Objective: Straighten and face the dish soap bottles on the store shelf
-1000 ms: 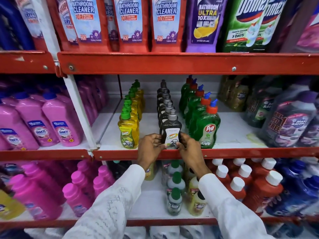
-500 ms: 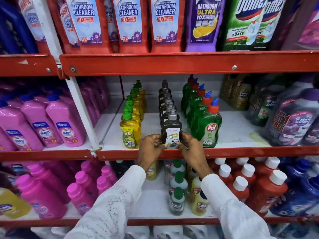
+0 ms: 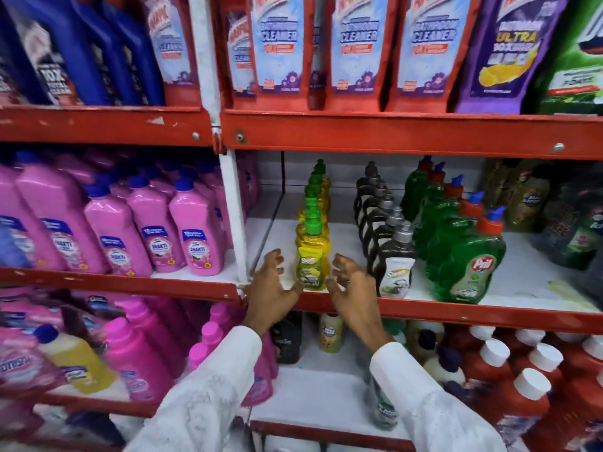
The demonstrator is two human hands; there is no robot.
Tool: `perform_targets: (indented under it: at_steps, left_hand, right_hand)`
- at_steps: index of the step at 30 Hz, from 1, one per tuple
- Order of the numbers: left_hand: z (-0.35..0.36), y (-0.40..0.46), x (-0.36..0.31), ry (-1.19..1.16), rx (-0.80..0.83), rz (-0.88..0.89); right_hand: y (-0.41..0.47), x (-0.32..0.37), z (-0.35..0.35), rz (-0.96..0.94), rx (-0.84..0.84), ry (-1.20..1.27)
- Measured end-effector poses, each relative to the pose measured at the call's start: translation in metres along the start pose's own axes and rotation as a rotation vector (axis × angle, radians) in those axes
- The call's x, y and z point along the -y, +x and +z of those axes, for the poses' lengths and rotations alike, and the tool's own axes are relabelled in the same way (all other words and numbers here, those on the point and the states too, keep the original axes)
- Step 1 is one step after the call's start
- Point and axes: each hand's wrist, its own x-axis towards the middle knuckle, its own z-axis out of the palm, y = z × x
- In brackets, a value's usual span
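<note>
Three rows of dish soap bottles stand on the middle shelf (image 3: 424,309). The front yellow bottle (image 3: 311,262) with a green cap heads the left row, its label facing me. The front dark bottle (image 3: 393,265) with a grey cap heads the middle row. The front green Pril bottle (image 3: 466,269) with an orange cap heads the right row. My left hand (image 3: 272,288) is open just left of the yellow bottle, fingers spread. My right hand (image 3: 350,288) is open just right of it, between the yellow and dark rows. Neither hand grips the bottle.
Pink Shakti bottles (image 3: 195,246) fill the bay to the left behind a white upright post (image 3: 233,216). Bathroom cleaner pouches (image 3: 359,50) hang over the red shelf edge above. Red bottles with white caps (image 3: 528,396) and small bottles stand on the shelf below.
Both hands have let go of the front dark bottle and moved left to either side of the front yellow bottle. The view has shifted left with them.
</note>
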Motion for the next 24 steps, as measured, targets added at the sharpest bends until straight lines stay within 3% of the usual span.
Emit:
perform_targets:
  at_steps: [3,5,11,24]
  left_hand:
    - [0.0,0.016,0.005,0.054,0.21,-0.008]
    - [0.001,0.022,0.006,0.07,0.246,0.043]
    - [0.001,0.023,0.011,0.025,0.132,0.089]
    - [-0.002,0.021,0.016,0.013,0.13,0.104]
  right_hand:
    - [0.01,-0.004,0.004,0.018,0.082,-0.101]
    - [0.012,-0.006,0.004,0.048,0.115,-0.08]
    - [0.01,-0.004,0.003,0.065,0.121,-0.023]
    - [0.013,-0.014,0.003,0.087,0.178,0.013]
